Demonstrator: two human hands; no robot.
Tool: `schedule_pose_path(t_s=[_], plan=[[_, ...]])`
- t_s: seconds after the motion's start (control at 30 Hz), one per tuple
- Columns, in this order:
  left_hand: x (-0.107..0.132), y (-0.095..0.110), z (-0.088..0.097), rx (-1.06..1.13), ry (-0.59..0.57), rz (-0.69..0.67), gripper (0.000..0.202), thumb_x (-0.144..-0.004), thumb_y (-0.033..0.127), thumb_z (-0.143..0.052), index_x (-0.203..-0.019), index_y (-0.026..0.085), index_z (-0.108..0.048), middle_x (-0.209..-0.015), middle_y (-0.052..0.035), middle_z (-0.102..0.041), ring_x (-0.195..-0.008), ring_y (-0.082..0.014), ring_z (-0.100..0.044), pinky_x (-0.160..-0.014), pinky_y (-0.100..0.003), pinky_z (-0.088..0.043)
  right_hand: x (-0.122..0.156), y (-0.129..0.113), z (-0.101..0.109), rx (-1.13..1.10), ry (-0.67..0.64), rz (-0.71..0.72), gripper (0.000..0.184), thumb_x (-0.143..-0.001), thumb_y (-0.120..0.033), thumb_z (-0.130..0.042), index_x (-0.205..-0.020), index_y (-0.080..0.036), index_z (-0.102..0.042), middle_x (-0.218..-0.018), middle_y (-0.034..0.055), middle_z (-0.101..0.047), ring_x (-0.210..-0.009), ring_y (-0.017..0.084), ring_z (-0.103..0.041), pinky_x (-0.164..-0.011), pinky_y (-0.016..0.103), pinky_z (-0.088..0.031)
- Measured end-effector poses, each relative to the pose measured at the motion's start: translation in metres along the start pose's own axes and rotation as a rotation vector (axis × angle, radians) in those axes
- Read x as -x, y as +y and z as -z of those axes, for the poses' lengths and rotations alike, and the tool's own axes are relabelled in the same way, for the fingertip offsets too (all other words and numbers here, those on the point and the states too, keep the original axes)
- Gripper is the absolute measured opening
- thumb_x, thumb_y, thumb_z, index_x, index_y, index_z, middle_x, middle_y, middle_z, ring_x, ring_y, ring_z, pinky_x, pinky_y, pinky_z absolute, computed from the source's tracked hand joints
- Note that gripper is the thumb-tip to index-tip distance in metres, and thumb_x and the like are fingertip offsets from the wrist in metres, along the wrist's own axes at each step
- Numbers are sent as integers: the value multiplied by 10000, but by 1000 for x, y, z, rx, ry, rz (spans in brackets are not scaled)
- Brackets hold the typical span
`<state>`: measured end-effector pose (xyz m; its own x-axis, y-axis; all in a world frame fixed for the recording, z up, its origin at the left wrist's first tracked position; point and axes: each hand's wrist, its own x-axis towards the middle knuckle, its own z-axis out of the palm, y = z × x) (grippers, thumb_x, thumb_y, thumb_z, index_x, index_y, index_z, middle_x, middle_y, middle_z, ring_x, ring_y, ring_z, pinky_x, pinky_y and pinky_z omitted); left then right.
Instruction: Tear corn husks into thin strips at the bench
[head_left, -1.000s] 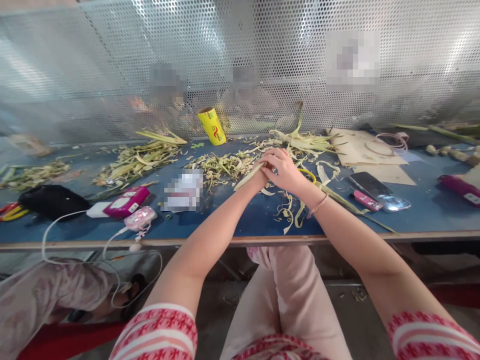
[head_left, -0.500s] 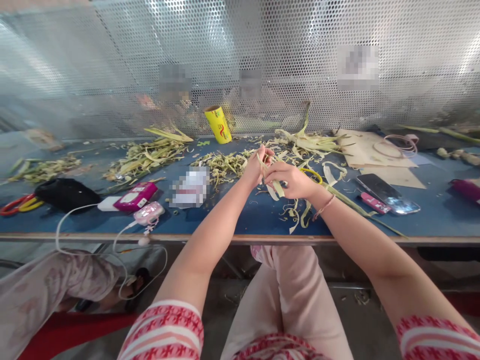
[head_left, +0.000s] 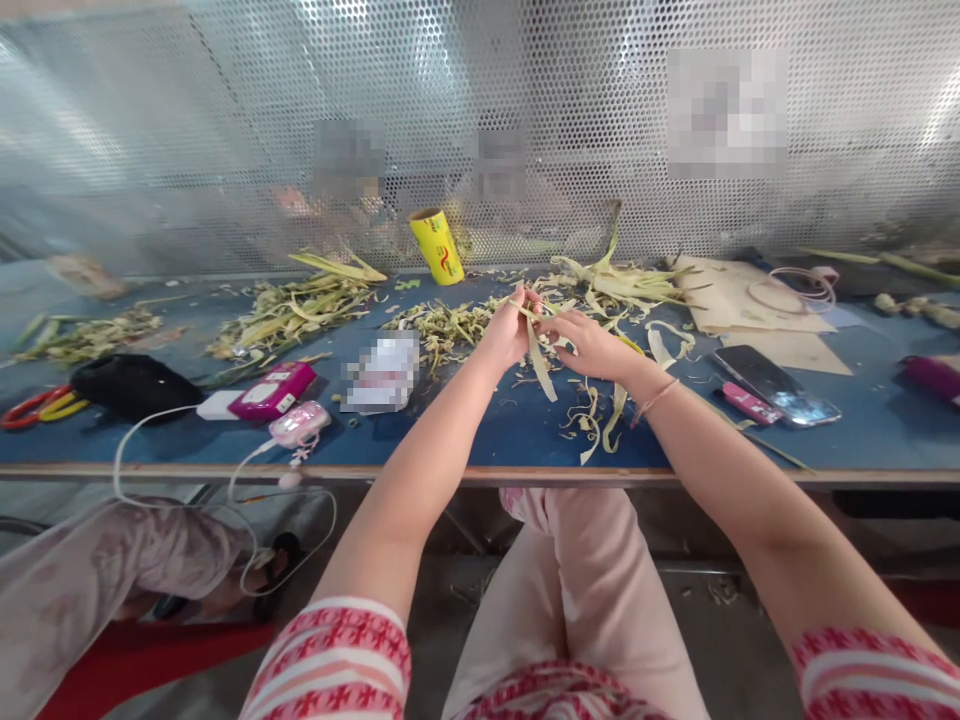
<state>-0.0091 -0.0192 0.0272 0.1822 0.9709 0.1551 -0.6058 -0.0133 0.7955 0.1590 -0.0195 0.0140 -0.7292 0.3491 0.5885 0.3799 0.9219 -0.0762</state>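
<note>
So the left hand point(head_left: 508, 332) and right hand point(head_left: 594, 346) are both pinching a pale husk strip point(head_left: 541, 368), dangling over bare bench point(head_left: 465, 440) near its front edge.

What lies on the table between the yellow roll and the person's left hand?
Head view: a heap of husk scraps lies between the yellow roll and the left hand, which grips a husk strip together with the right hand.

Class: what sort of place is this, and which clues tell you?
Probably a plant-processing workshop: a blue table strewn with leaf trimmings, a perforated screen behind it, and the left hand and right hand holding a strip.
</note>
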Motion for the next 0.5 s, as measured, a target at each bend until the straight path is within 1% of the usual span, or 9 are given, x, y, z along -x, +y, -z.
schedule_pose_path(t_s=[0.07, 0.13, 0.2, 0.27, 0.33, 0.4, 0.47, 0.5], plan=[[0, 1, -2, 79, 15, 39, 375, -929, 467, -504, -706, 166, -514, -576, 46, -453, -439, -51, -388, -453, -200, -341, 2, 4, -4, 142, -26, 93, 385, -843, -94, -507, -1215, -149, -591, -1063, 138, -603, -982, 243, -536, -909, 438, -452], [1, 3, -4, 127, 46, 83, 359, -935, 449, -500, -713, 167, -506, -574, 49, -456, -439, -52, -390, -451, -196, -330, 3, 4, -7, 264, -42, 115, 404, -880, -119, -515, -1273, -190, -574, -1150, 146, -571, -1006, 251, -511, -916, 452, -442], [2, 5, -6, 154, 93, 116, 349, -943, 439, -486, -723, 169, -499, -579, 47, -472, -453, -59, -419, -464, -199, -345, 2, 0, -11, 358, -36, 114, 397, -913, -171, -519, -1303, -229, -565, -1179, 138, -560, -1021, 257, -497, -913, 451, -437], [3, 6, -8, 174, 140, 130, 342, -953, 431, -469, -734, 170, -497, -577, 45, -482, -461, -62, -443, -466, -198, -346, 0, -6, -15, 399, -34, 147, 360, -939, -241, -520, -1293, -256, -583, -1131, 116, -578, -1017, 253, -499, -909, 443, -437], [3, 5, -10, 181, 168, 126, 346, -958, 429, -461, -734, 167, -493, -562, 46, -481, -453, -57, -443, -455, -189, -334, -3, -11, -19, 390, -21, 171, 303, -960, -257, -488, -1227, -261, -631, -1048, 94, -597, -996, 239, -511, -902, 428, -443], [2, 4, -10, 172, 182, 112, 357, -947, 440, -485, -721, 165, -487, -540, 50, -466, -433, -48, -425, -440, -183, -321, -5, -14, -20, 326, 15, 160, 299, -976, -218, -430, -1146, -243, -674, -1002, 90, -616, -985, 225, -529, -893, 414, -454], [0, 3, -9, 148, 187, 95, 363, -921, 457, -535, -709, 166, -485, -535, 54, -460, -430, -44, -423, -431, -182, -317, -7, -16, -19, 186, 83, 114, 324, -979, -201, -393, -1088, -217, -698, -990, 101, -642, -975, 217, -555, -881, 405, -468], [-1, 2, -8, 130, 183, 81, 364, -904, 465, -561, -708, 167, -487, -540, 55, -462, -434, -43, -426, -428, -183, -317, -7, -17, -18, 87, 128, 73, 321, -981, -221, -396, -1059, -205, -707, -978, 104, -657, -954, 211, -571, -870, 397, -475]])
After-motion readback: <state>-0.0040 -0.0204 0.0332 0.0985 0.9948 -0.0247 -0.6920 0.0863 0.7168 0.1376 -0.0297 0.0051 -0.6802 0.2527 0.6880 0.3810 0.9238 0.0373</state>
